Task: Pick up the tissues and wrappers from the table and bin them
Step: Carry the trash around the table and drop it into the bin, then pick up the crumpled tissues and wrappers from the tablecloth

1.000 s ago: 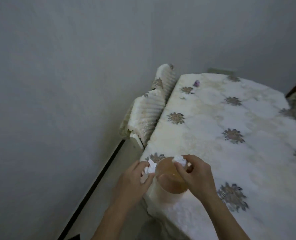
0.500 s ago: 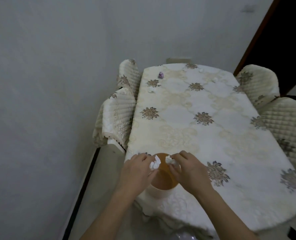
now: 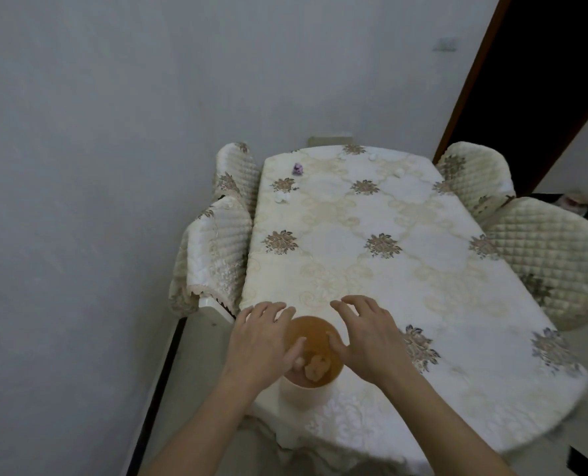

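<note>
A small round cream bin (image 3: 304, 393) with an orange inside stands at the near left corner of the table (image 3: 371, 269). Crumpled tissues (image 3: 316, 367) lie inside it. My left hand (image 3: 263, 341) hovers over the bin's left rim and my right hand (image 3: 368, 334) over its right rim, both with fingers spread and holding nothing. On the far part of the table lie a purple wrapper (image 3: 297, 169), a white tissue ball (image 3: 280, 198) near the left edge, and two small white tissue balls (image 3: 399, 172) (image 3: 373, 156) further back.
Quilted covered chairs stand on the left side (image 3: 213, 255) and right side (image 3: 543, 252) of the table. A grey wall runs along the left and back. A dark doorway (image 3: 543, 80) opens at the back right.
Both hands held white tissues over the bin; now the tissues lie inside it and both hands are open. The view has swung to the right and taken in the whole table.
</note>
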`<control>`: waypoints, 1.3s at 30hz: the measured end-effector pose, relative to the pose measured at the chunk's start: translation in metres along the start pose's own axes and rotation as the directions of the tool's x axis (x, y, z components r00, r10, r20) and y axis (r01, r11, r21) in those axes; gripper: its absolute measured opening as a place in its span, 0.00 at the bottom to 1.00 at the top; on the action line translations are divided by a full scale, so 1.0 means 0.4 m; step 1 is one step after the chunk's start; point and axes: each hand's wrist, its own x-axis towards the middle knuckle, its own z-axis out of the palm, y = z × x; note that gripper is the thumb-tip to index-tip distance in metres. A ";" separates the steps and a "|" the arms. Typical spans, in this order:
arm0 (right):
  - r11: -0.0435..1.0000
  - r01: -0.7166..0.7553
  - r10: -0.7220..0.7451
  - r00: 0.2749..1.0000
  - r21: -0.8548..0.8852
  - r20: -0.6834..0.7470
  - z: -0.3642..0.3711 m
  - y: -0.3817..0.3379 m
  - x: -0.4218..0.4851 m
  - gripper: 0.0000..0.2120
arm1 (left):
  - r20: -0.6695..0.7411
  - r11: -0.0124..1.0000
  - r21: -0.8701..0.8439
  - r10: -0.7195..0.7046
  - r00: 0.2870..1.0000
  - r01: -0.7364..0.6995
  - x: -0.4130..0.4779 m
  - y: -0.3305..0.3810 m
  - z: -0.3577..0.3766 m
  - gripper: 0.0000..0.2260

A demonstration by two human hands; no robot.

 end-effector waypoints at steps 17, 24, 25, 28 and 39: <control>0.979 0.205 -0.202 0.971 0.007 -0.131 -0.114 -0.062 0.131 0.22 | -0.169 0.966 0.123 -0.207 0.964 0.229 0.023 -0.037 -0.164 0.20; 0.903 0.423 -0.408 0.901 0.080 -0.149 -0.082 -0.195 0.145 0.19 | -0.201 0.881 0.166 -0.411 0.889 0.444 -0.123 -0.076 -0.240 0.19; 0.885 0.455 -0.438 0.885 0.097 -0.155 -0.074 -0.217 0.145 0.18 | -0.214 0.862 0.180 -0.435 0.874 0.473 -0.149 -0.081 -0.251 0.19; 0.829 0.542 -0.523 0.839 0.140 -0.154 -0.048 -0.285 0.144 0.19 | -0.252 0.795 0.221 -0.512 0.821 0.564 -0.235 -0.100 -0.276 0.18; 0.702 0.675 -0.672 0.733 0.227 -0.101 -0.004 -0.478 0.144 0.22 | -0.313 0.673 0.243 -0.628 0.713 0.699 -0.400 -0.186 -0.331 0.22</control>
